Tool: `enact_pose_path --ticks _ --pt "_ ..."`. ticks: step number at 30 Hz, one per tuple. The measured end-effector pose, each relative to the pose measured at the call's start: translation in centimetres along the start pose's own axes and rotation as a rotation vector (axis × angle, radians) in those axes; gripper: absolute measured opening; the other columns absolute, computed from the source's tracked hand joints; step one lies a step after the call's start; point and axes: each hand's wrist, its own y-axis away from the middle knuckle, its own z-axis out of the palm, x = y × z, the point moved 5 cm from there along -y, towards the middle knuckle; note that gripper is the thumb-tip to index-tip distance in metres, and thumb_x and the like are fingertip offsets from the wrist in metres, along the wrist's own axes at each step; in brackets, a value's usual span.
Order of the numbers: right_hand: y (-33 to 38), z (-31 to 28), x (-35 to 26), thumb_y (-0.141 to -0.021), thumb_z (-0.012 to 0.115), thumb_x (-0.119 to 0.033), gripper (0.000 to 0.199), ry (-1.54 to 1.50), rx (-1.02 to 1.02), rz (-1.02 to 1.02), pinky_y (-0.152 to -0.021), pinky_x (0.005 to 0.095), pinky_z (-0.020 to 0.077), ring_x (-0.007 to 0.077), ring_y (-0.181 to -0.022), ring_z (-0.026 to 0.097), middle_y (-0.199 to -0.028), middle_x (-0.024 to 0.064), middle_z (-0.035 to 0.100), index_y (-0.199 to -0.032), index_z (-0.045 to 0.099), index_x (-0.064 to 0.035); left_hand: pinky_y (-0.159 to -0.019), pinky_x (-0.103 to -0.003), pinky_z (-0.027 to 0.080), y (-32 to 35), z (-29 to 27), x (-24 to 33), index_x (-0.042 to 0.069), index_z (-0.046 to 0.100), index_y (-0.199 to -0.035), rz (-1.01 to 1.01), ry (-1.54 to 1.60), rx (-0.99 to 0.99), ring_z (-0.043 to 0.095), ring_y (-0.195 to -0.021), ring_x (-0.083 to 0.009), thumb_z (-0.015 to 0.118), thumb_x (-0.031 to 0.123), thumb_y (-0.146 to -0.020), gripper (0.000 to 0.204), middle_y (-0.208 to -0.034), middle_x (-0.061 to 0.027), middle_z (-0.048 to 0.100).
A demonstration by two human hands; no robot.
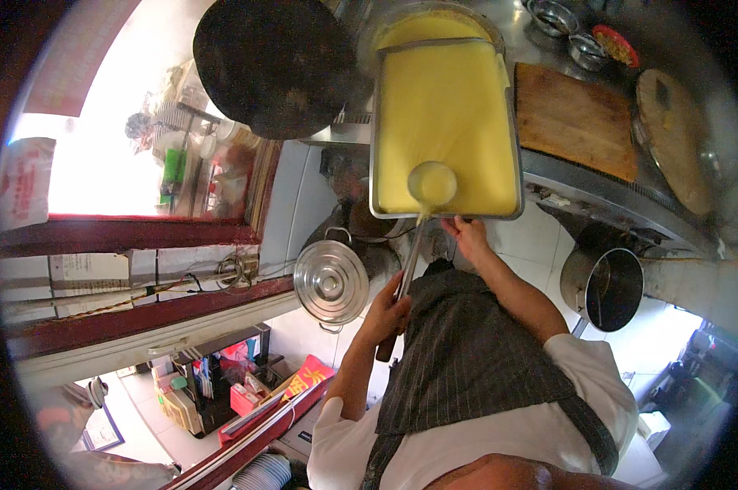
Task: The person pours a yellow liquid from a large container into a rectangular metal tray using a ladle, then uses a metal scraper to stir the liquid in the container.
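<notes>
Left hand [388, 306]: fingers closed around the dark handle of a ladle [431, 184]; forearm rises from the lower edge, bent at the elbow, wrist angled up toward the tray. The shaft runs diagonally from the fist up to the bowl.

Ladle: metal, round bowl coated in yellow batter, resting in the near end of the tray, just inside the rim.

Right hand [468, 234]: arm stretched forward, fingers curled over the near rim of the tray, gripping its edge just beside the ladle shaft.

Rectangular metal tray [517, 155]: filled with smooth yellow batter [446, 106], set on a steel counter.

Wooden cutting board [575, 120]: on the counter, just right of the tray.

Round flat griddle [273, 61]: dark, left of the tray's far end.

Steel pot lid [331, 282]: shiny, with a centre knob, below the counter, left of the left hand.

Open steel pot [608, 286]: below the counter, to the right.

Small metal bowls [553, 16]: far end of the counter.

Person wears a striped dark apron [475, 359] over a white shirt.
</notes>
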Motion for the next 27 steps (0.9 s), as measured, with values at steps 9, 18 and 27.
enact_pose_path --ticks 9,18,27 --pt "1.3 -1.9 -2.2 -0.086 0.046 0.0 0.018 0.088 0.153 -0.039 -0.078 0.0432 0.053 0.0248 -0.081 0.056 -0.098 0.0126 0.051 -0.104 0.044 0.0042 -0.051 -0.03 0.044 -7.6 3.3 1.4 0.001 0.026 -0.133 0.064 -0.289 -0.005 0.054 -0.061 -0.0153 0.047 0.006 -0.082 0.056 -0.08 -0.0069 0.056" --pt "3.4 -7.2 -9.1 -0.085 0.049 -0.003 0.03 0.208 0.376 -0.072 -0.078 0.0435 0.0519 0.0242 -0.084 0.055 -0.1 0.0132 0.05 -0.112 0.039 0.0037 -0.039 -0.036 0.04 -20.4 3.8 10.6 0.007 0.027 -0.132 0.373 -0.501 0.101 0.049 -0.041 -0.0207 0.043 0.007 -0.086 0.049 -0.057 -0.0117 0.051" --pt "-0.9 -17.7 -22.9 -0.081 0.05 -0.005 0.006 0.321 0.545 -0.127 -0.043 0.0309 0.0425 0.0166 -0.052 0.048 -0.067 0.005 0.049 -0.086 0.05 -0.0034 -0.043 -0.037 0.04 -28.3 -1.7 17.6 0.008 0.01 -0.139 0.794 -0.991 0.443 0.053 -0.05 -0.0294 0.044 0.005 -0.086 0.063 -0.066 -0.0179 0.057"
